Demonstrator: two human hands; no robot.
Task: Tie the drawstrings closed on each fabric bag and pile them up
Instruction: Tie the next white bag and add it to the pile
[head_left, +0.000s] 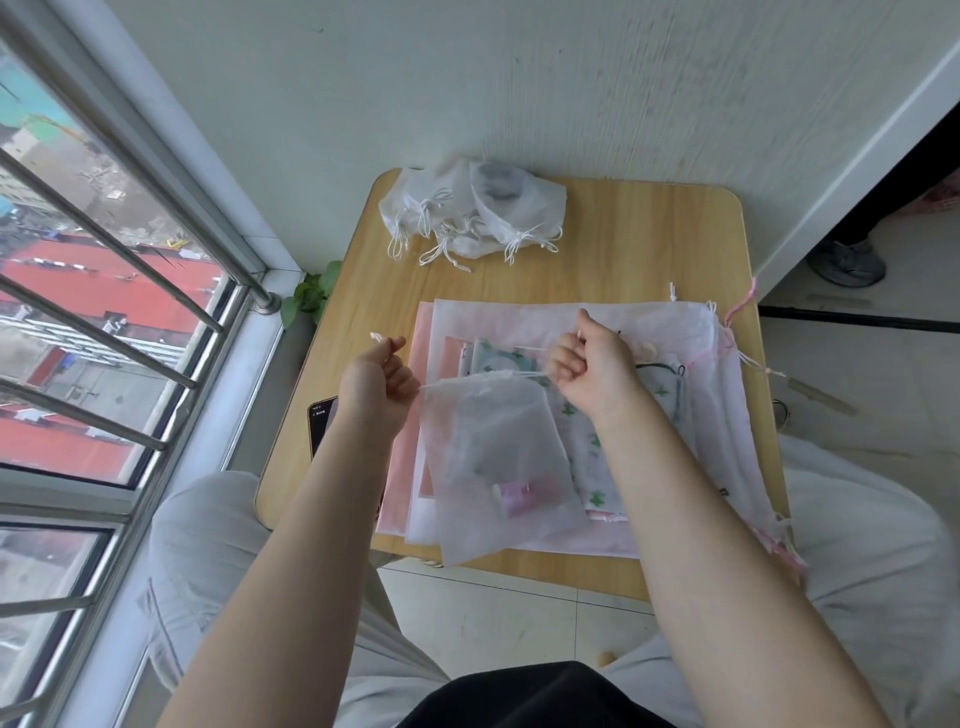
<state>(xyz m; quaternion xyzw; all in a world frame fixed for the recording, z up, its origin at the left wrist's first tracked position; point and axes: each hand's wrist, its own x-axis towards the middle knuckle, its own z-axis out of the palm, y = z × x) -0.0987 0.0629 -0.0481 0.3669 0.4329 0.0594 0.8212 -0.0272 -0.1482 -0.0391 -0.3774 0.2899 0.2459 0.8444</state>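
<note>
A sheer white drawstring bag with a small pink item inside lies on top of a stack of flat pink and patterned bags on the wooden table. My left hand pinches the white drawstring at the bag's left top corner and holds it out to the left. At the bag's right top corner my right hand grips the other drawstring end. The bag's mouth is gathered between the hands. A pile of tied white bags sits at the table's far left edge.
A dark phone lies at the table's left edge, beside my left wrist. A barred window runs along the left, and a white wall stands behind the table. Someone's grey shoe is on the floor at right.
</note>
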